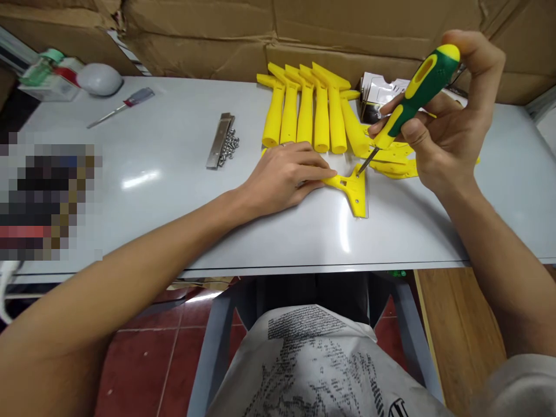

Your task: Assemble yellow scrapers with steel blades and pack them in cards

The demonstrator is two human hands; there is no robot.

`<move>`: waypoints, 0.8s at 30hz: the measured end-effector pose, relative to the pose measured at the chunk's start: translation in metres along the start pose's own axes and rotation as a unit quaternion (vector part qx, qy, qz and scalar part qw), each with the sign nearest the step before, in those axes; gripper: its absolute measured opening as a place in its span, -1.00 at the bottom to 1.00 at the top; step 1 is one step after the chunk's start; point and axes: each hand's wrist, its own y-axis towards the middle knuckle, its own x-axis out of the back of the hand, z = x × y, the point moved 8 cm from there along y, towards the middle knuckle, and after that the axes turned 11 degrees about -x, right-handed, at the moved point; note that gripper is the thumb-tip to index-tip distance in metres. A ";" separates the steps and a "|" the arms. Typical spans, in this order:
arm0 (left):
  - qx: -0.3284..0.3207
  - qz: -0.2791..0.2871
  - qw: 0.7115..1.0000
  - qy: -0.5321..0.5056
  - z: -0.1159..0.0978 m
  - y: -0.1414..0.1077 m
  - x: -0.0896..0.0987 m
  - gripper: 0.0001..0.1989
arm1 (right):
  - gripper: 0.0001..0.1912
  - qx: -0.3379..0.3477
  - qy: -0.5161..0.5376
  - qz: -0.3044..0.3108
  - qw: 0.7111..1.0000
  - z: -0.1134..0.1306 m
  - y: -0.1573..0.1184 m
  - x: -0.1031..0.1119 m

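A yellow plastic scraper [357, 194] lies flat on the table, with a thin blade edge showing along its right side and screws in its head. My left hand [289, 176] is closed over its handle and presses it down. In my right hand [456, 121] is a green and yellow screwdriver [417, 95], held tilted, its tip on the upper screw of the scraper head. My index finger rests on the butt of the screwdriver. Behind my left hand stand several yellow scraper handles [304, 110] in a row. Flat yellow pieces [397, 159] lie beneath my right hand, partly hidden.
Left of the handles lie a stack of metal blades [220, 142] and a pile of small screws [229, 147]. A second screwdriver [124, 107] and a rounded white object [99, 79] lie farther left. Small boxes [380, 95] stand at the back right, before a cardboard wall [208, 40].
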 end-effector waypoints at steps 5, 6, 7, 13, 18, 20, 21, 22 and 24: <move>0.007 0.009 1.000 -0.007 0.001 0.000 -0.001 -0.72 | -0.17 0.020 -0.028 -0.022 0.999 -0.015 0.002 0.007; 0.007 0.007 1.000 -0.007 0.001 0.000 -0.001 -0.72 | -0.17 0.023 -0.025 -0.023 0.999 -0.016 0.002 0.007; 0.006 0.005 1.000 -0.007 0.001 0.000 -0.001 -0.72 | -0.18 0.023 -0.019 -0.018 0.999 -0.017 0.002 0.006; -0.014 -0.013 1.000 -0.008 -0.001 0.001 0.001 -0.76 | -0.16 -0.021 0.000 -0.006 1.000 -0.012 0.001 -0.001; 0.003 0.008 1.000 -0.026 0.009 0.000 0.001 -0.76 | -0.15 -0.025 0.000 0.030 0.999 -0.012 0.006 0.004; 0.019 0.022 0.999 -0.041 0.015 -0.001 0.000 -0.74 | -0.02 -0.035 -0.006 0.064 0.997 -0.018 0.010 0.006; 0.027 0.031 0.998 -0.043 0.018 -0.002 0.000 -0.71 | 0.04 -0.046 -0.011 0.082 0.996 -0.022 0.011 0.006; 0.032 0.039 0.998 -0.041 0.021 -0.002 0.000 -0.68 | 0.08 -0.057 -0.015 0.096 0.994 -0.025 0.012 0.006; 0.035 0.053 0.998 -0.027 0.023 -0.002 0.000 -0.63 | 0.16 -0.093 -0.012 0.100 0.990 -0.030 0.013 0.009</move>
